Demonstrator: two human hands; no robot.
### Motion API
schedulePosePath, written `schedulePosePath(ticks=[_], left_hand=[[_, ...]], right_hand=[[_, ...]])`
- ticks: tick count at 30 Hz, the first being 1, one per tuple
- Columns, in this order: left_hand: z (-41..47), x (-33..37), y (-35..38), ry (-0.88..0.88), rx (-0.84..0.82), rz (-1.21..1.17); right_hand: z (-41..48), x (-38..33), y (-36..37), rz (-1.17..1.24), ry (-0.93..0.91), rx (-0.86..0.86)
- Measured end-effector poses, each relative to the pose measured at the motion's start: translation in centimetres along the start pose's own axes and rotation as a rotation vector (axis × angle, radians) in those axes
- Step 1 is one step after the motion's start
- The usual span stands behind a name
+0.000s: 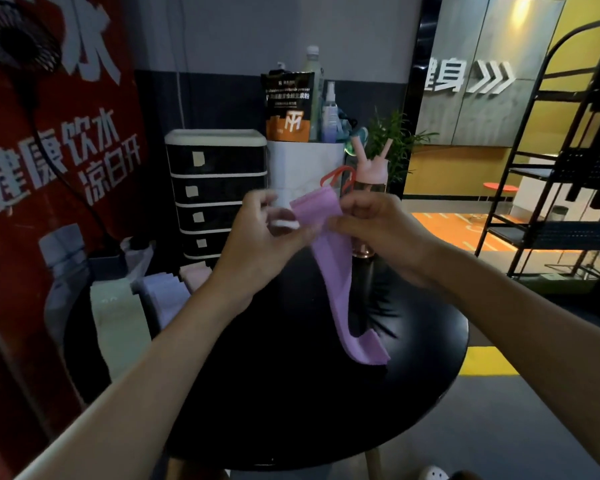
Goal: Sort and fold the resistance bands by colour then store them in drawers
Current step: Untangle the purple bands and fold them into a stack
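A purple resistance band hangs in the air above the round black table. My left hand pinches its upper end and my right hand grips it just beside, both held up at chest height. The band's lower end curls just above the tabletop. At the table's left side lie a pale green band, a lavender pile and a pink pile. A black drawer unit with several shut drawers stands at the back left.
Behind the table stand a white container with a pouch and bottles, a pink water bottle and a small plant. A black metal rack stands to the right. A red banner fills the left.
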State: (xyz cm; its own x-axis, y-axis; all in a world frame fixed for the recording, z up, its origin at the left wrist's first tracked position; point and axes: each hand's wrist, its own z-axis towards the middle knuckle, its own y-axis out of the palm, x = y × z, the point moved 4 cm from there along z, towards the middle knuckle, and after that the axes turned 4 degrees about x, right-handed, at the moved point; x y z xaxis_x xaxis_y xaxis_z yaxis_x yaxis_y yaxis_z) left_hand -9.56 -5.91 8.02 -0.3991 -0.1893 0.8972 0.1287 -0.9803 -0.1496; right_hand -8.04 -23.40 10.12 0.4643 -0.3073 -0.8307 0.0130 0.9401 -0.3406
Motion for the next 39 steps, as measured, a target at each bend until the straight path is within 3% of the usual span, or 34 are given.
schedulePosePath(ticks=[3, 6, 26, 35, 39], left_hand=[[-1.6, -1.8, 1.6, -0.12, -0.084, -0.066], [-3.0, -3.0, 2.8, -0.065, -0.144, 0.014], [3.5, -5.1, 1.6, 0.09, -0.027, 0.116], [-6.8, -9.2, 4.0, -0.043, -0.285, 0.103], [-9.2, -9.5, 3.9, 0.001, -0.357, 0.174]], right_hand=[[0.9, -0.7, -0.2, 0.124, 0.049, 0.074], [1.5, -1.4, 0.3, 0.151, 0.058, 0.087], [3.6, -2.3, -1.4, 0.225, 0.033, 0.222], [-5.0, 3.1, -0.1, 0.172, 0.209, 0.166], [-7.0, 4.2, -0.1, 0.188, 0.273, 0.175]])
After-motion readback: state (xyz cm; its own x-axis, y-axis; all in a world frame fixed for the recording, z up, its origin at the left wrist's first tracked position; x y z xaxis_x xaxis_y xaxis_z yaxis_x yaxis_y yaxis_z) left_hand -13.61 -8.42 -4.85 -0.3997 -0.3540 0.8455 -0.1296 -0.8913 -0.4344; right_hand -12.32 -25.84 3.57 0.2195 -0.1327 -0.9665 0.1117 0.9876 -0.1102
